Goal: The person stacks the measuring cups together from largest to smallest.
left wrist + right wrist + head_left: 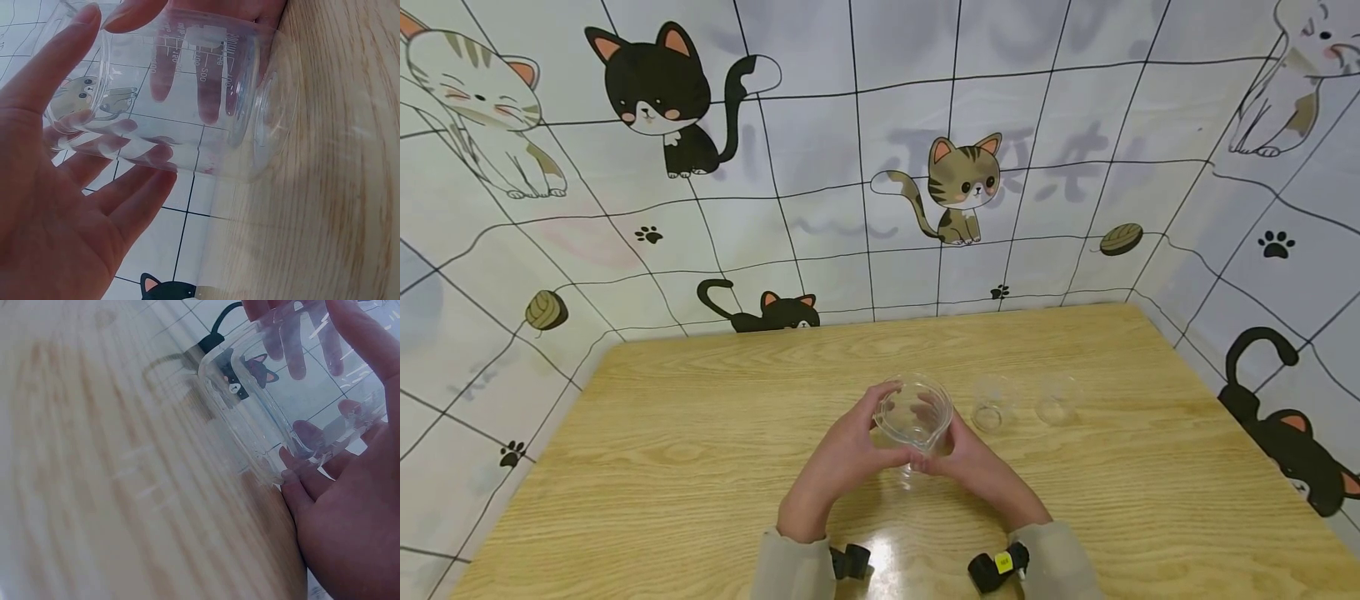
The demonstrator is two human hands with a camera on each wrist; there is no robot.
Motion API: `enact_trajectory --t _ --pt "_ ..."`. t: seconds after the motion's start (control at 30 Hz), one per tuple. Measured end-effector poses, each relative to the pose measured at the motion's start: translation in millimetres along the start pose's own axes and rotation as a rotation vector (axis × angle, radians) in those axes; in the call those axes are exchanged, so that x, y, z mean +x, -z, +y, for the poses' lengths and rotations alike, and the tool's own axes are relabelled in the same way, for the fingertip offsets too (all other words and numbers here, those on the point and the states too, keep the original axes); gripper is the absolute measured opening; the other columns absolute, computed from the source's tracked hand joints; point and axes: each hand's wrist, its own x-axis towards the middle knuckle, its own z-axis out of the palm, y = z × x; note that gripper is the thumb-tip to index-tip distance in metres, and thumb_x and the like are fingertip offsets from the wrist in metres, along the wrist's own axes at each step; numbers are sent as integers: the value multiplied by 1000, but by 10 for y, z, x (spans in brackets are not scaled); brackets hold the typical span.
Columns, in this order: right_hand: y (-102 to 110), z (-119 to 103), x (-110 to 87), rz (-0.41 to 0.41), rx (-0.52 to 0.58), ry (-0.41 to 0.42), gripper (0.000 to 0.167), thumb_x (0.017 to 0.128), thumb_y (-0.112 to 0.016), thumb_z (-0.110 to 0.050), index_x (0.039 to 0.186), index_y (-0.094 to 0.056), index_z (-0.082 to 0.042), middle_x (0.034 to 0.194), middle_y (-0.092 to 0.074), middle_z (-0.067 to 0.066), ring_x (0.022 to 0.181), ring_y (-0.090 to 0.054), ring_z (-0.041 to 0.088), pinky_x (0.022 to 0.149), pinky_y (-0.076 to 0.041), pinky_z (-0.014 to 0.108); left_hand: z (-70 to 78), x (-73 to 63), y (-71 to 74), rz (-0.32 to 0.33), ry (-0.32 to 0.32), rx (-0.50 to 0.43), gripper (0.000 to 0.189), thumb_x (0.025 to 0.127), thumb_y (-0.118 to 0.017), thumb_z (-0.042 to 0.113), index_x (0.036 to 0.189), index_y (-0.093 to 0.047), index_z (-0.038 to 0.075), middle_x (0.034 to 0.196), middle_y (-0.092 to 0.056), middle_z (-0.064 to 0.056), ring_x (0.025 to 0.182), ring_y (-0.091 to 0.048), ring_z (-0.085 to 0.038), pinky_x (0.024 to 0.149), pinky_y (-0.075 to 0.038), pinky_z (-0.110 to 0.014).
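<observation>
I observe one clear graduated beaker (904, 422), mouth upward, spout nearside, held over the table (700, 433) between left-hand fingers (140, 203) and right-hand fingers (300, 497).

Bright, fairly even light filled the head view, with a white glare patch low in the frame on the pale-brown, wood-grained tabletop (700, 467). Both wrist views looked dimmer; in the right one, the tabletop blurred softly, and white highlights streaked the colourless, transparent cylindrical beaker (312, 394).

A booth-like workspace: wood-grain table (700, 442), cat-print walls (820, 217) on three sides.
</observation>
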Motion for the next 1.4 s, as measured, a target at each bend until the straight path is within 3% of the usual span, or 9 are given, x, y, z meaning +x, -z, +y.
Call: enact_trajectory --t 0.4,0.7,1.07,1.23,1.4 --pt "26 297 55 21 -22 29 86 76 -71 -21 141 -16 -28 139 -32 -1 128 -27 20 101 -19 51 -33 -4 -32 -7 4 0 87 64 -73 51 136 -30 31 134 -42 -4 115 -46 -21 91 -39 -40" --pt "17 271 48 16 -17 19 84 77 -70 -21 141 -16 -29 139 -32 -2 128 -27 19 101 -21 50 -25 -14 -34 -18 36 -12 87 63 -72 52 136 -28 33 136 -39 -2 114 -46 -22 91 -39 -39" --pt "-12 -2 -5 0 -18 -10 83 77 -70 -21 141 -17 -27 142 -29 7 129 -25 27 101 -23 49 12 -12 0 -15 39 7 87 64 -71 54 136 -26 35 135 -40 -2 113 -47 -24 90 -40 -40" --pt "9 101 33 9 -10 11 80 77 -70 -21 138 -20 -32 140 -31 4 128 -28 26 100 -23 49 24 -2 3 -19 55 6 88 63 -72 54 136 -25 38 136 -39 0 113 -47 -23 90 -40 -39" --pt "32 252 79 16 -11 28 80 77 -71 -22 137 -20 -37 139 -32 -1 127 -29 22 100 -24 48 38 -1 14 -27 46 -7 88 64 -72 52 137 -27 31 135 -38 1 113 -46 -23 90 -40 -40"
